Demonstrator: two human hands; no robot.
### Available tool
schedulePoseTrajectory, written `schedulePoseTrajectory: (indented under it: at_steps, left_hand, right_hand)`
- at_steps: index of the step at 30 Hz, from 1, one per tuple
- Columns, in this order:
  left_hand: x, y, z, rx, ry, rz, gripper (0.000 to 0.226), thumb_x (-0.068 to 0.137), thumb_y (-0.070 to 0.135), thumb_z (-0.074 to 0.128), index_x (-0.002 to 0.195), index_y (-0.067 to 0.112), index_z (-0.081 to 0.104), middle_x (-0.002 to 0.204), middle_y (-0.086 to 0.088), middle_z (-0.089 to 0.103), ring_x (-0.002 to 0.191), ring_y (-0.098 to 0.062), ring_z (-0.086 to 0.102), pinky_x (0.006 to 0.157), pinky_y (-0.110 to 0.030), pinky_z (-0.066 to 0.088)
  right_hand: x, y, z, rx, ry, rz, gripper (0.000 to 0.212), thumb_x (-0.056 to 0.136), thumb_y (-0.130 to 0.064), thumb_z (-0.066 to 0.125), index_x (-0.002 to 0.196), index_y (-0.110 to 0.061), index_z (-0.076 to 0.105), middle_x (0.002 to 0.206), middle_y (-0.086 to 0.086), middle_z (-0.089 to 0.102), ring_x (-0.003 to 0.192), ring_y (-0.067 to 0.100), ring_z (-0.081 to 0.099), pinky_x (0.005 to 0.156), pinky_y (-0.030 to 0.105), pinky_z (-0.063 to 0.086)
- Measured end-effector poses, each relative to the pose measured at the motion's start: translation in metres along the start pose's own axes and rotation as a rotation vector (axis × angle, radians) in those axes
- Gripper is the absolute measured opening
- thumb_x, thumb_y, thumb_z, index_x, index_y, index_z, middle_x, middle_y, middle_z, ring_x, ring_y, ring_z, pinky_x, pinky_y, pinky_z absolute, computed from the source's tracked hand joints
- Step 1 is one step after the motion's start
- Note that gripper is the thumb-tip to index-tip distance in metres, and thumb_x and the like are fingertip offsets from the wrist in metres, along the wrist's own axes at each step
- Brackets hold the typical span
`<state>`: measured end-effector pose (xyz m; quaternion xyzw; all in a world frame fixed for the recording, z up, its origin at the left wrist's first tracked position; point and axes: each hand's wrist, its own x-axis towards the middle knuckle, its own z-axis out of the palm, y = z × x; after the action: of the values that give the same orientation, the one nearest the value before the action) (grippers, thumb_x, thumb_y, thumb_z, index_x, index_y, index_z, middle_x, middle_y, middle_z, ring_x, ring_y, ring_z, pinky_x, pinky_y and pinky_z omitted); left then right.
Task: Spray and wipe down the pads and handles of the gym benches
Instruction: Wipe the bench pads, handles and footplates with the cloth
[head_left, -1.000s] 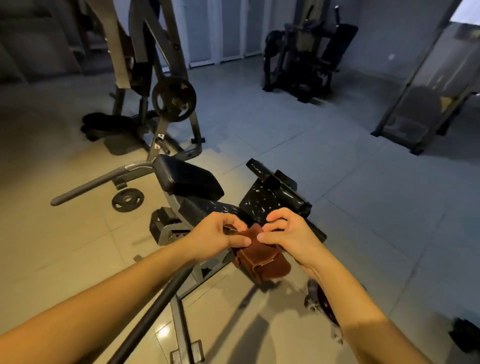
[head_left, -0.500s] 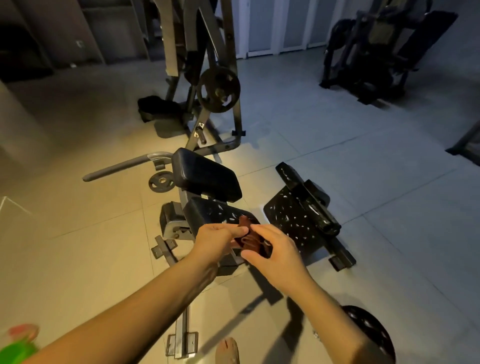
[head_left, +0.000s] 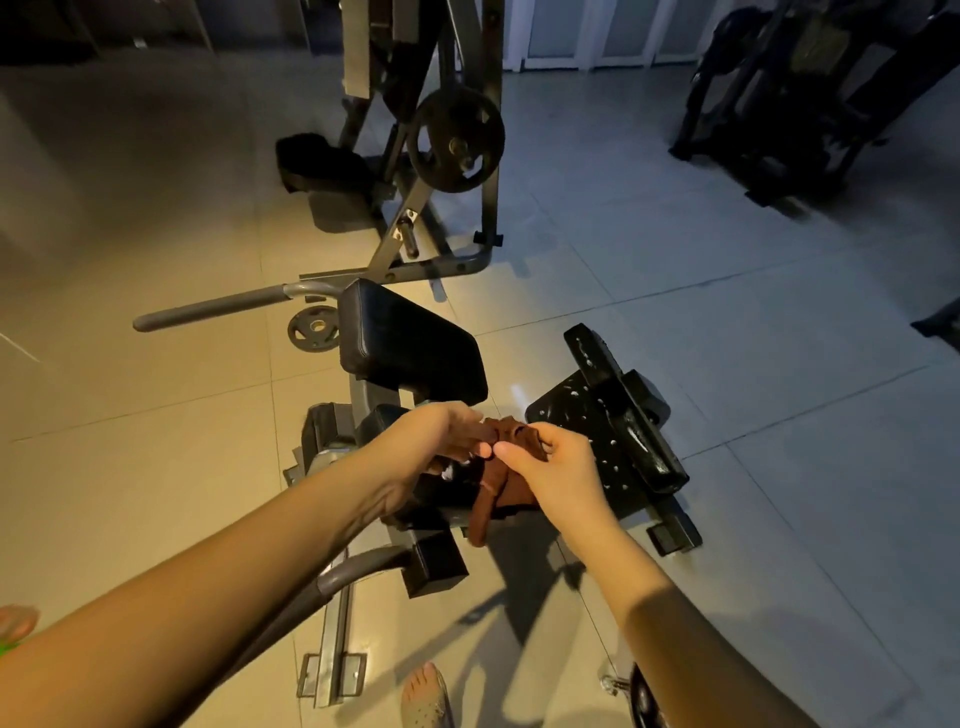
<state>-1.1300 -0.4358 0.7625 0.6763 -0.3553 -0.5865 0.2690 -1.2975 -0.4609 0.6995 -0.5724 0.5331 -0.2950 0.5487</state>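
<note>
Cloth (head_left: 498, 483) now hangs longer; left hand (head_left: 431, 441), right hand (head_left: 556, 467) pinch its top together.

Bare forearms (head_left: 208, 597), perforated tan clog (head_left: 427, 699)

A single wide-angle head view looks forward and steeply down, close above the fingers (head_left: 480, 450), with the bench pad (head_left: 410, 348) just beyond them and the floor (head_left: 727, 364) below.

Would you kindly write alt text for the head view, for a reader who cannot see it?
The left hand and right hand pinch a brown cloth near a black pad in a dim gym. Behind, a weight plate hangs on a machine; a smaller plate lies on the floor.
</note>
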Motion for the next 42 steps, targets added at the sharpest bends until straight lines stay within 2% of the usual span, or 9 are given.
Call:
schedulePoseTrajectory:
  at_steps: [3,8,10,16,21,27,34,38,42]
  left_hand:
    - [0.009,0.007,-0.012,0.069,0.024,0.016,0.030,0.103,0.013,0.050,0.127,0.006,0.068,0.129,-0.008,0.066,0.124,-0.028,0.056,0.109,-0.041,0.039]
    - [0.018,-0.042,-0.034,0.171,0.464,0.240,0.016,0.096,0.022,0.064,0.086,0.020,0.076,0.085,0.002,0.073,0.089,-0.014,0.068,0.084,-0.036,0.053]
    - [0.019,-0.065,-0.039,0.382,0.547,0.269,0.011,0.094,0.034,0.069,0.099,0.025,0.073,0.094,0.010,0.067,0.094,-0.011,0.064,0.081,-0.030,0.050]
    - [0.018,-0.119,-0.023,0.571,0.479,0.234,0.090,0.077,0.076,0.068,0.151,0.034,0.040,0.136,0.016,0.040,0.123,-0.001,0.035,0.096,-0.014,0.033]
    - [0.026,-0.133,0.003,0.716,0.572,0.210,0.120,0.065,0.077,0.077,0.160,0.027,0.022,0.156,0.002,0.033,0.137,-0.012,0.033,0.115,-0.033,0.033]
    - [0.043,-0.144,0.018,0.792,0.703,0.182,0.125,0.069,0.090,0.058,0.161,0.016,0.018,0.159,-0.008,0.034,0.142,-0.026,0.037,0.120,-0.043,0.031]
    - [0.051,-0.158,0.013,0.855,0.728,0.264,0.121,0.074,0.093,0.050,0.161,0.015,0.021,0.160,-0.010,0.035,0.144,-0.030,0.038,0.118,-0.056,0.033]
    - [0.051,-0.160,0.006,0.912,0.689,0.323,0.123,0.075,0.092,0.052,0.162,0.012,0.018,0.161,-0.012,0.032,0.143,-0.032,0.038,0.119,-0.056,0.031]
    - [0.048,-0.161,-0.002,0.999,0.651,0.329,0.122,0.077,0.089,0.053,0.161,0.008,0.018,0.160,-0.015,0.033,0.143,-0.035,0.038,0.118,-0.056,0.031]
  right_hand:
    - [0.024,-0.001,-0.001,0.096,-0.065,0.127,0.013,0.094,-0.017,0.071,0.107,-0.014,0.075,0.097,0.005,0.078,0.096,0.022,0.074,0.089,0.037,0.061]
    - [0.067,0.011,-0.006,0.145,-0.240,0.279,0.017,0.099,-0.008,0.063,0.114,-0.013,0.070,0.107,0.010,0.076,0.099,0.026,0.073,0.090,0.041,0.059]
    - [0.084,0.024,-0.007,0.073,-0.247,0.336,0.015,0.100,-0.006,0.061,0.108,-0.016,0.068,0.108,0.011,0.074,0.103,0.029,0.071,0.098,0.048,0.056]
    - [0.108,0.047,0.011,-0.071,-0.323,0.347,0.017,0.100,-0.006,0.060,0.103,-0.019,0.068,0.107,0.010,0.072,0.104,0.030,0.069,0.097,0.049,0.055]
    - [0.098,0.057,0.034,-0.233,-0.366,0.129,0.030,0.090,-0.029,0.076,0.116,-0.022,0.063,0.109,-0.004,0.064,0.102,0.017,0.061,0.090,0.039,0.055]
    - [0.085,0.058,0.038,-0.298,-0.339,-0.031,0.019,0.096,-0.020,0.069,0.112,-0.025,0.059,0.107,-0.008,0.055,0.099,0.009,0.051,0.078,0.021,0.044]
    - [0.105,0.118,-0.004,-0.446,-0.262,0.124,0.020,0.097,-0.017,0.064,0.117,-0.019,0.061,0.127,0.007,0.059,0.123,0.026,0.053,0.101,0.046,0.048]
    - [0.131,0.129,-0.009,-0.354,-0.098,0.294,0.013,0.096,-0.014,0.067,0.108,-0.016,0.065,0.100,0.003,0.064,0.101,0.025,0.062,0.092,0.043,0.053]
    - [0.132,0.088,0.030,-0.210,-0.166,0.212,0.011,0.098,-0.012,0.064,0.107,-0.019,0.065,0.085,-0.014,0.053,0.075,0.001,0.052,0.059,0.011,0.046]
